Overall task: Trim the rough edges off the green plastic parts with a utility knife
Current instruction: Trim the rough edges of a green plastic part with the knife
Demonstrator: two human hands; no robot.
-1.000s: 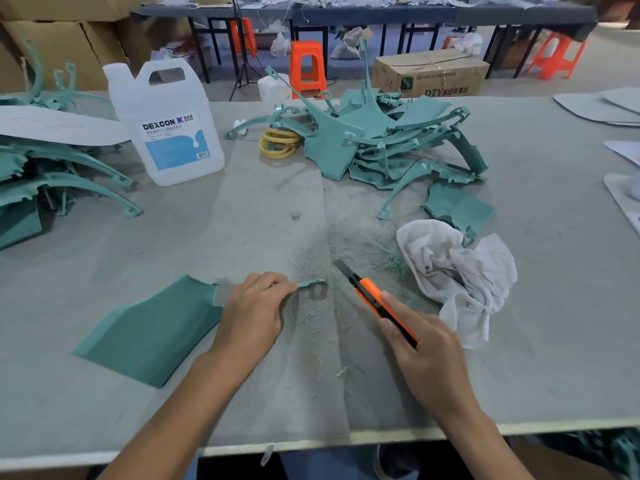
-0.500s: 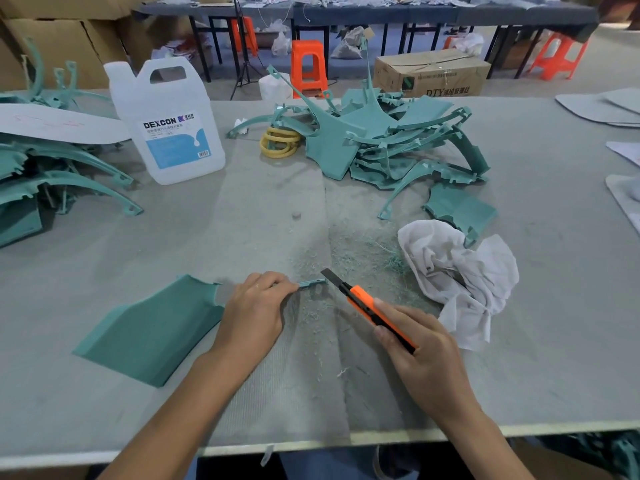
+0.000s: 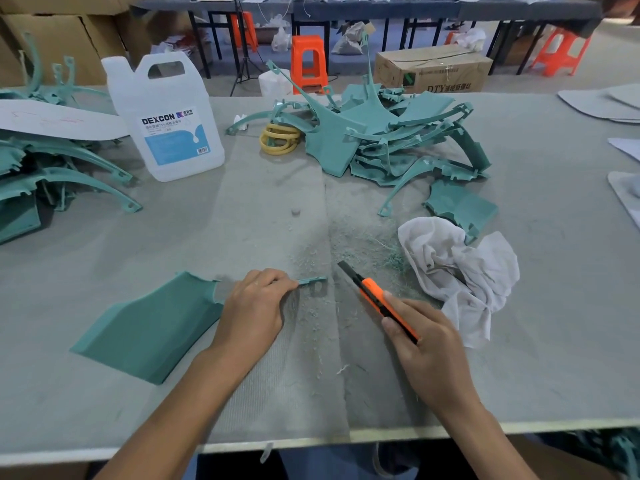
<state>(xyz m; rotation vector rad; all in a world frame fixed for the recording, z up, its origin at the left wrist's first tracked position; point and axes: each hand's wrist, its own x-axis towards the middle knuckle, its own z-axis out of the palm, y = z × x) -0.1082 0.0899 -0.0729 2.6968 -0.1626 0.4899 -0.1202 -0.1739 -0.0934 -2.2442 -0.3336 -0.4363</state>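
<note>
Your left grip [image 3: 254, 306] pins the green part [image 3: 152, 327] to the table [image 3: 554, 306], fingers curled over its thin strip. Your right grip [image 3: 429, 351] is wrapped round the utility knife [image 3: 375, 297], blade out, near the strip's tip. Shavings [image 3: 363, 247] suggest some trimming is done, and the pile [image 3: 391, 140] behind suggests plenty is left.

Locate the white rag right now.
Head view, right of centre: the white rag lies crumpled on the table, just right of the utility knife in the right hand.

Open table [image 3: 242, 220] ahead; rag [image 3: 457, 271] right, jug [image 3: 166, 119] far-left.
</note>
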